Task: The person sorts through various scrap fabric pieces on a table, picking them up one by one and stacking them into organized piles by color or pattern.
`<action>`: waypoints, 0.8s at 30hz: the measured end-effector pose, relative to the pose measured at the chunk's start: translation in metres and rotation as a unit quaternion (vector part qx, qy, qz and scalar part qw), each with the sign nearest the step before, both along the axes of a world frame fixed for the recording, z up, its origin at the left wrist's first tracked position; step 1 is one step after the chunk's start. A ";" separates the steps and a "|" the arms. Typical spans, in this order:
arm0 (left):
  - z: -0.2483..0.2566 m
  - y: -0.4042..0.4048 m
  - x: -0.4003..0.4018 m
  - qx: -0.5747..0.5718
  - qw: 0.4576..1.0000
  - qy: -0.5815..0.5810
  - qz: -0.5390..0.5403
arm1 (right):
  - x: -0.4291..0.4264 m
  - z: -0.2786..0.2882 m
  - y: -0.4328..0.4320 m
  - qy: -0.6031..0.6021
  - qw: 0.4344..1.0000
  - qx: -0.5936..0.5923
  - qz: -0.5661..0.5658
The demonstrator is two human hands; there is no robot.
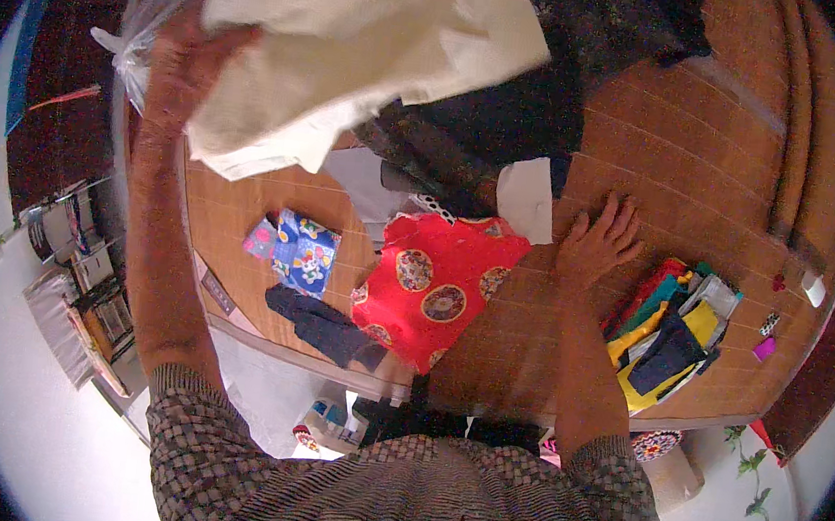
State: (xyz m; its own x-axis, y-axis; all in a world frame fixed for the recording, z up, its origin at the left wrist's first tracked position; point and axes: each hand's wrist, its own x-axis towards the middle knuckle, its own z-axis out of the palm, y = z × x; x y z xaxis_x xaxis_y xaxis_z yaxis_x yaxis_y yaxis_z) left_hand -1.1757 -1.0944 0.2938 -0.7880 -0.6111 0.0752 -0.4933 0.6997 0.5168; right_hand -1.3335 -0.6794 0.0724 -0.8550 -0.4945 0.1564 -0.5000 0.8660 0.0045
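My left hand (200, 51) grips the edge of a cream cloth (378, 38), which is raised and blurred over the far left of the work surface. My right hand (600, 240) lies palm down on the brown striped surface with its fingers spread and holds nothing. Between my arms lies a red patterned fabric piece (430, 284). Beyond it are dark fabric (489, 147) and a small cream piece (529, 200). A blue printed fabric piece (306, 254) and a folded dark cloth (324, 325) lie to the left.
A pile of colored fabric pieces (670, 337) sits right of my right forearm. Farther right are a small white object (813, 289) and a magenta scrap (763, 348). A clear plastic bag (132, 56) is beside my left wrist. Brown folds (798, 124) run along the far right.
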 end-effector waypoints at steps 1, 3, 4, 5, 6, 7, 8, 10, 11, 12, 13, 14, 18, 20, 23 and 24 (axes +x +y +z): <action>0.003 -0.020 0.008 -0.069 0.998 0.009 0.006 | 0.000 -0.001 -0.001 0.009 1.000 -0.013 0.008; -0.007 -0.070 0.051 -0.246 0.959 -0.122 0.067 | 0.001 -0.003 -0.003 0.015 0.999 -0.024 0.017; -0.018 -0.074 0.053 -0.293 0.945 -0.129 0.068 | 0.001 -0.005 -0.002 0.016 1.000 -0.016 0.016; -0.029 -0.077 0.054 -0.339 0.928 -0.137 0.068 | 0.001 -0.006 -0.003 0.017 1.000 -0.008 0.014; -0.044 -0.069 0.043 -0.358 0.926 -0.107 0.052 | 0.000 -0.008 -0.004 0.021 1.000 -0.014 0.016; -0.065 -0.050 0.020 -0.332 0.942 -0.045 0.009 | -0.002 -0.009 0.000 0.029 0.999 -0.014 0.017; -0.079 -0.028 -0.003 -0.290 0.956 0.012 -0.046 | -0.001 -0.008 0.001 0.031 0.999 -0.019 0.022; -0.119 0.019 -0.054 -0.220 0.962 0.065 -0.152 | -0.002 -0.004 0.004 0.008 1.000 0.003 0.013; -0.138 0.037 -0.075 -0.213 0.959 0.056 -0.178 | -0.001 -0.003 0.001 -0.005 1.000 0.010 0.009; -0.156 0.049 -0.091 -0.214 0.960 0.028 -0.180 | -0.001 -0.004 0.001 -0.010 1.000 0.021 0.012; -0.167 0.056 -0.102 -0.212 0.960 0.001 -0.183 | 0.000 -0.005 0.002 -0.015 0.999 0.033 0.013; -0.174 0.055 -0.106 -0.203 0.963 -0.031 -0.176 | 0.001 -0.005 0.002 -0.021 0.999 0.045 0.013; -0.176 0.067 -0.116 -0.183 0.948 -0.175 -0.192 | -0.001 -0.007 0.001 0.008 0.999 -0.018 0.027; -0.174 0.069 -0.113 -0.168 0.954 -0.131 -0.212 | -0.002 -0.004 0.000 0.008 0.999 -0.034 0.019; -0.171 0.054 -0.087 -0.101 0.970 0.043 -0.217 | 0.001 -0.002 -0.006 -0.004 1.000 -0.017 0.008; -0.160 0.050 -0.084 -0.062 0.973 0.053 -0.216 | 0.000 -0.004 -0.004 0.004 1.000 -0.006 0.009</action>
